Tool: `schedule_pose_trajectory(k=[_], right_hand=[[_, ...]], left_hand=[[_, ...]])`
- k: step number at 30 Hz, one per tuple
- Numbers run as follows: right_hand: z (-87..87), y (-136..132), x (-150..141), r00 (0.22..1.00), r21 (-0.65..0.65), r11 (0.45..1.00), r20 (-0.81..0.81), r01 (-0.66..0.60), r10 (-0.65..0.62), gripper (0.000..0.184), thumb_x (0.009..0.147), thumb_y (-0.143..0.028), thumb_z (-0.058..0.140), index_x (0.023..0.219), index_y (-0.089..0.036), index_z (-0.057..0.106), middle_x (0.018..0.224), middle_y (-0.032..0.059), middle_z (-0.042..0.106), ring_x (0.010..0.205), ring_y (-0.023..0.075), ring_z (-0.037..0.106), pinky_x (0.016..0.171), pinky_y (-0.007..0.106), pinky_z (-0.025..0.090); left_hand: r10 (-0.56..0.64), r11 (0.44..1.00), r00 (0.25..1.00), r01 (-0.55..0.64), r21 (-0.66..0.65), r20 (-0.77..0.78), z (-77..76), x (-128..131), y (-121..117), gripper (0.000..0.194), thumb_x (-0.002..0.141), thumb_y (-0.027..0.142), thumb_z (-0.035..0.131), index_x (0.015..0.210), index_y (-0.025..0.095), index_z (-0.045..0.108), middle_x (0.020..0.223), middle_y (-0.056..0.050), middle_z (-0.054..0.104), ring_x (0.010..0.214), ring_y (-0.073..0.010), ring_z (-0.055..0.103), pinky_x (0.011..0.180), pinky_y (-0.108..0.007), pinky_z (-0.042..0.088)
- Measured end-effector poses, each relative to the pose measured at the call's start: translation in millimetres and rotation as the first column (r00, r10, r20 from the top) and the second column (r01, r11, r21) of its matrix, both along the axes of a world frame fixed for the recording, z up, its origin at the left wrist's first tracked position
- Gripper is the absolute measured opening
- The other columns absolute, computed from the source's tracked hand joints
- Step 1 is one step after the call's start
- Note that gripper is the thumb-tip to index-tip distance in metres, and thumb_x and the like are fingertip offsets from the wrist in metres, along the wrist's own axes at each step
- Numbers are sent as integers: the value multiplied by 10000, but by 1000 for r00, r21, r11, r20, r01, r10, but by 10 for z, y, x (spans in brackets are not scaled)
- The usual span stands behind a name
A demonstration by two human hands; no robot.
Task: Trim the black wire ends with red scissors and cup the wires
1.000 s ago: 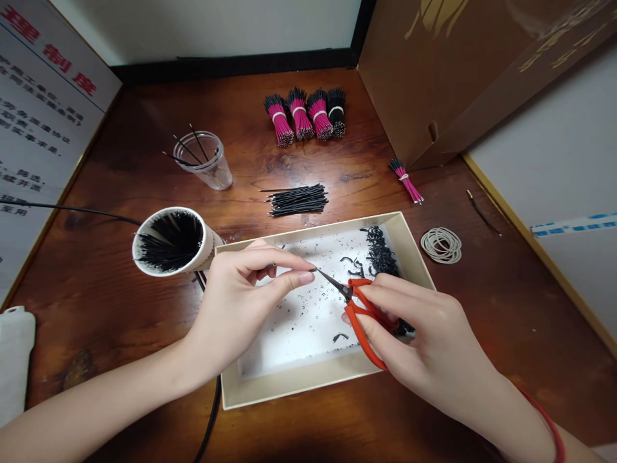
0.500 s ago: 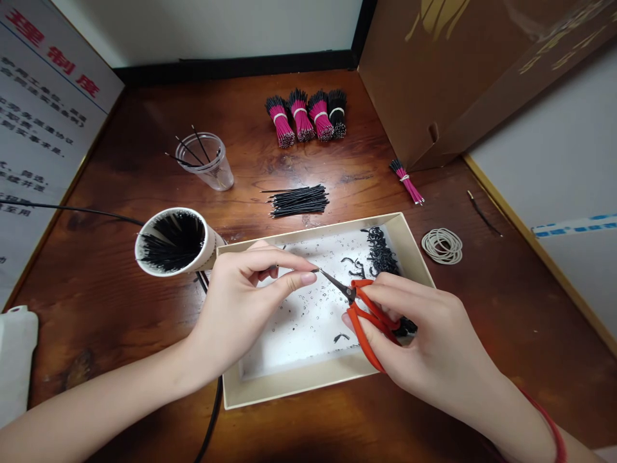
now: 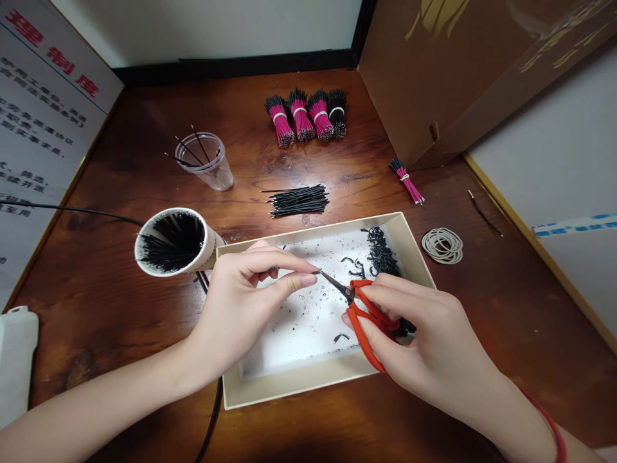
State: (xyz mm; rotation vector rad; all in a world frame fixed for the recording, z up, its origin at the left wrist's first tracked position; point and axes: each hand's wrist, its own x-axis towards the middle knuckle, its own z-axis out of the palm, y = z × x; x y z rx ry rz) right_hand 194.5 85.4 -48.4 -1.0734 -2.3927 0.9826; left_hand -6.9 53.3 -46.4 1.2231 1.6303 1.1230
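Note:
My left hand (image 3: 241, 289) pinches a short black wire (image 3: 316, 271) between thumb and forefinger; most of the wire is hidden by the fingers. Red-handled scissors (image 3: 362, 328) sit in my right hand (image 3: 424, 328), their narrow blades closed or nearly so, with the tips at the wire's end. Both hands are over a shallow cream box (image 3: 308, 388) with a white bottom. Tiny clippings lie scattered in it, and a heap of black scraps (image 3: 382, 251) fills its far right corner.
Left of the box stand a paper cup (image 3: 208, 247) of black wires and a clear plastic cup (image 3: 219, 173) holding a few. Behind lie loose black wires (image 3: 299, 200) and banded pink bundles (image 3: 299, 119). Rubber bands (image 3: 442, 246) lie right, near a brown carton (image 3: 414, 83).
The scissor tips have moved very slightly right along with the wire end since a second ago. Over the last half second almost nothing differs; both hands keep their grips.

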Motion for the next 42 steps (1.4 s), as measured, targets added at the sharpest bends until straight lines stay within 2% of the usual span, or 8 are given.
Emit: schedule_pose_trajectory(k=[14, 20, 29, 42], right_hand=[[-3, 13, 5, 1000, 26, 1000, -13, -13, 14, 250, 829, -44, 527, 638, -183, 449, 598, -37, 383, 537, 91, 337, 488, 229, 294], [2, 10, -16, 1000, 55, 998, 10, 27, -27, 279, 825, -86, 550, 609, -190, 407, 585, -43, 352, 515, 89, 327, 485, 234, 299], [16, 0, -31, 1000, 57, 998, 9, 23, -24, 278, 831, -100, 545, 608, -192, 408, 583, -42, 362, 516, 91, 331, 487, 231, 313], [17, 7, -21, 1000, 58, 998, -6, 5, -4, 215, 845, -93, 541, 657, -188, 495, 581, -38, 369, 518, 98, 342, 495, 233, 320]], left_hand=[[-28, 1000, 1000, 28, 13, 3, -15, -2, 7, 162, 723, 78, 739, 689, 234, 763, 704, 32, 746, 668, -111, 618, 618, -212, 478], [-24, 1000, 1000, 24, 7, 0, -5, 2, 12, 148, 724, 90, 741, 693, 233, 767, 705, 29, 749, 662, -112, 612, 620, -209, 484], [-21, 1000, 1000, 21, 6, -10, 5, 6, 18, 142, 714, 95, 743, 683, 231, 765, 701, 11, 746, 663, -137, 624, 621, -241, 497], [-29, 999, 999, 29, 22, -18, 8, 2, -2, 166, 717, 78, 740, 689, 240, 766, 701, 42, 748, 677, -106, 625, 626, -200, 486]])
